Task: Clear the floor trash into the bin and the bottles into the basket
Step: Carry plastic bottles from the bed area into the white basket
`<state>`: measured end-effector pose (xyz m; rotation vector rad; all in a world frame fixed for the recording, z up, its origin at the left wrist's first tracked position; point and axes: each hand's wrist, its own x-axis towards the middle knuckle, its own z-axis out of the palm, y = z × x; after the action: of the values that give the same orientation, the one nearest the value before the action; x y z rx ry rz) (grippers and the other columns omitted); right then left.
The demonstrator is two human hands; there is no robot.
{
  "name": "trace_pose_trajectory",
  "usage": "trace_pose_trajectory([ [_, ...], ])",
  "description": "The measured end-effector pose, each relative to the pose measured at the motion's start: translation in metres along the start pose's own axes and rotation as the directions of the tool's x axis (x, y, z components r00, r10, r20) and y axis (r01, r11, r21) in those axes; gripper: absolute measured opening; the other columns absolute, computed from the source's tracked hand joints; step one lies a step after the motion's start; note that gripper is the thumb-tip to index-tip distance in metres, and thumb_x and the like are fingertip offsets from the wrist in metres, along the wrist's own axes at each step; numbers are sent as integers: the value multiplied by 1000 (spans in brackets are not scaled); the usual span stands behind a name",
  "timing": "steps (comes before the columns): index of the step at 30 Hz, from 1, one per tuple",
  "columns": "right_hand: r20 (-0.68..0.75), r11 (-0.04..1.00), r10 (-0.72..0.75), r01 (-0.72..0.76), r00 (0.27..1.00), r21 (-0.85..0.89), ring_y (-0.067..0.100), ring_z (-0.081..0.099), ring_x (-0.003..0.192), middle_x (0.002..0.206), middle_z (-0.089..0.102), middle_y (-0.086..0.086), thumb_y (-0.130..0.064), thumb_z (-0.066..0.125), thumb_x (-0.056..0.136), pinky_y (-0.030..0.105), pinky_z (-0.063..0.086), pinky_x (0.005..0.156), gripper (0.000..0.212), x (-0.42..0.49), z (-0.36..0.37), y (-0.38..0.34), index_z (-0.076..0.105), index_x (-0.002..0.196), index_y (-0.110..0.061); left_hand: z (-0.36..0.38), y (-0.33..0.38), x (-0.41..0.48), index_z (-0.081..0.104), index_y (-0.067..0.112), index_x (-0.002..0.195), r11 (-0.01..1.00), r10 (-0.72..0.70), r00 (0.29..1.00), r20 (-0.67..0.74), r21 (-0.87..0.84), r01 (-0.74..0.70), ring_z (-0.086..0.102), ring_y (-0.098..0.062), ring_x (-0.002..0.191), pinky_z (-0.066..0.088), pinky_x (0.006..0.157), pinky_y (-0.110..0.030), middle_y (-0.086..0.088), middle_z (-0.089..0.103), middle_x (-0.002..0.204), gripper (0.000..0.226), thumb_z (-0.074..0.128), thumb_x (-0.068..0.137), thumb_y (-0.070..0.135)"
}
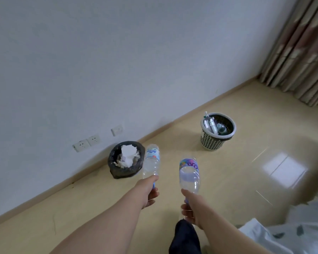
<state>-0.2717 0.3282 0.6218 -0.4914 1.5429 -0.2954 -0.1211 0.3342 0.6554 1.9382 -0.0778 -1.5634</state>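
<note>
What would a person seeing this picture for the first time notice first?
The left hand grips a clear plastic bottle with a pale blue label and the right hand a clear plastic bottle with a purple label, both at the centre. Behind them by the wall stands a black-bagged bin full of white paper; farther right, a white perforated basket holds bottles.

The glossy beige floor [255,116] meets a white wall [117,61]. Near the wall stands a black-bagged bin [117,171] heaped with white paper [128,154]. Well apart to the right stands a perforated basket [211,142]. A curtain [301,61] reaches the far corner.
</note>
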Motion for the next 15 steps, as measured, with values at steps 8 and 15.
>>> trace_pose_trajectory([
  [8,-31,996,-84,84,996,-4,15,47,52,66,52,4,-35,56,90,23,35,55,28,81,-67,-175,47,79,-11,116,160,62,48,17,78,998,35,999,28,59,-36,52,-13,58,41,77,-29,0,50,64,22,59,88,33],
  [15,-77,999,-31,34,997,43,15,51,57,70,55,5,-38,56,89,23,39,55,29,137,-103,-272,49,82,-11,201,251,115,48,17,78,994,22,993,117,104,-34,51,-12,59,40,68,-26,2,48,63,25,59,88,37],
])
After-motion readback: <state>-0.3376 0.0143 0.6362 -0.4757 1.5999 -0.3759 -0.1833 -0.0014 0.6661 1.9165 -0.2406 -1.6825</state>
